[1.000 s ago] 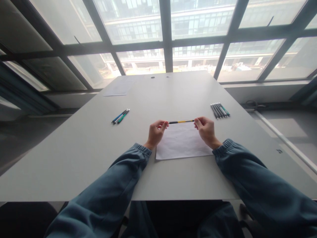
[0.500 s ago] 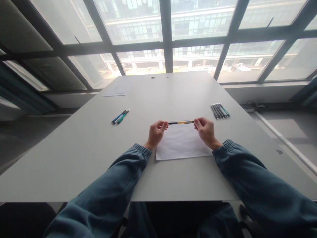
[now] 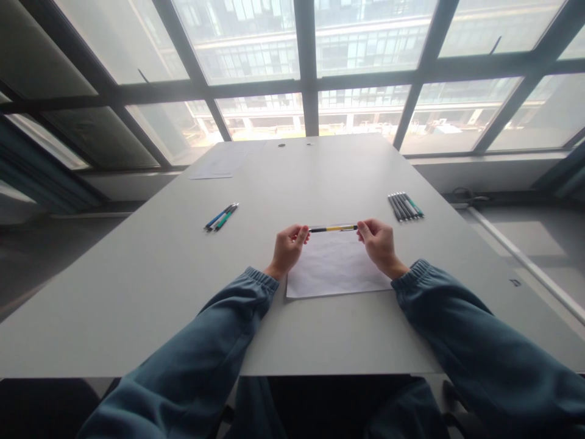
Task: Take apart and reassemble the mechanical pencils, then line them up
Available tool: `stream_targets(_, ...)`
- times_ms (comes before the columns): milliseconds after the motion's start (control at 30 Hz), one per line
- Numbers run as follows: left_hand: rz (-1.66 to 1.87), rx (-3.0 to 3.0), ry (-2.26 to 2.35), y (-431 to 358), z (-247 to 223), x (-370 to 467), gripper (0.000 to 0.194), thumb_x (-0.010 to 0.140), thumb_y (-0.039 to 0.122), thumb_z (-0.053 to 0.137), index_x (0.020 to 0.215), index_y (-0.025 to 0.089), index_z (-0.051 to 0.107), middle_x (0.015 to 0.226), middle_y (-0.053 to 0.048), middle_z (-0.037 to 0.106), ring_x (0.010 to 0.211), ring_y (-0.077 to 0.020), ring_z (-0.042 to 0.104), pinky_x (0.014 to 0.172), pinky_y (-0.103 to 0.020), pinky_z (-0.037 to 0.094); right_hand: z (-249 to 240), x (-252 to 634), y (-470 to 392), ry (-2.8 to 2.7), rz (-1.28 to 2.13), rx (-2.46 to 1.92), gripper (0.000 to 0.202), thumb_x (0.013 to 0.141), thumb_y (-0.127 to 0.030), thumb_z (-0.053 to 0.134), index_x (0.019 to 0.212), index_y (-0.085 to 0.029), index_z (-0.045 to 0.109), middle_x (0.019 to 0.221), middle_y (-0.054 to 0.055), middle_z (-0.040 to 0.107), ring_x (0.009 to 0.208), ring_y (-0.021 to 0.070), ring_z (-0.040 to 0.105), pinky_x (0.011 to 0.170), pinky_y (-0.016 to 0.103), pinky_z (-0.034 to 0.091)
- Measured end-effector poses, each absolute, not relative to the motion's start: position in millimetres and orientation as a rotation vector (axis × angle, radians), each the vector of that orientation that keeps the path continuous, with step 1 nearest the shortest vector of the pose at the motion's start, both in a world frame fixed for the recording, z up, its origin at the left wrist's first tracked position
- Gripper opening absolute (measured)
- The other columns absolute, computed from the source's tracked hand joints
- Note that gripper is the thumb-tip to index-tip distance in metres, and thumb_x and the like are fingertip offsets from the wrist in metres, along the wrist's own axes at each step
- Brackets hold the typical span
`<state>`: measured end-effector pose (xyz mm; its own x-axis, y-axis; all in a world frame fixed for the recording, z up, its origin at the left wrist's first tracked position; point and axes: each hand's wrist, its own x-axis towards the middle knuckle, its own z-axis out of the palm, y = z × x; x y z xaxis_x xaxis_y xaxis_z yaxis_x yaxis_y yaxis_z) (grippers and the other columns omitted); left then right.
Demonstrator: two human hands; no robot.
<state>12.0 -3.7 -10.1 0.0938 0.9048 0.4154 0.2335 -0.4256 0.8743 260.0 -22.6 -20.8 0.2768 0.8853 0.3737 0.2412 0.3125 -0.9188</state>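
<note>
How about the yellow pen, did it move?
Yes, the yellow pen turned: its clip rolled toward the near edge of the paper. Against the paper, it shows no clear slide left or right.

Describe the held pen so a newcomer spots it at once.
Find the white table by the windows, then the paper near its front edge. At the paper's far edge, as seen here, the left hand and right hand hold the pen by its ends. Unlike the left pens and right pens, it has a yellow barrel section.
</note>
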Motion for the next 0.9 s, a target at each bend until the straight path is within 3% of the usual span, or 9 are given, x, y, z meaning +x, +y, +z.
stream_targets(900, 1.361, 1.817, 1.144, -6.3, -5.6, 13.9, 0.055, 0.096, 0.058, 0.054, 0.060, 0.017, 0.059, 0.055, -0.002, 0.058, 0.052, -0.0119, 0.055, 0.055, -0.024, 0.044, -19.9, 259.7, -23.1, -1.268, 0.614, -1.204, 0.044, 0.091, -0.055, 0.063, 0.066, -0.018, 0.063, 0.055, 0.001, 0.059, 0.051, 0.0134, 0.052, 0.053, 0.027, 0.041)
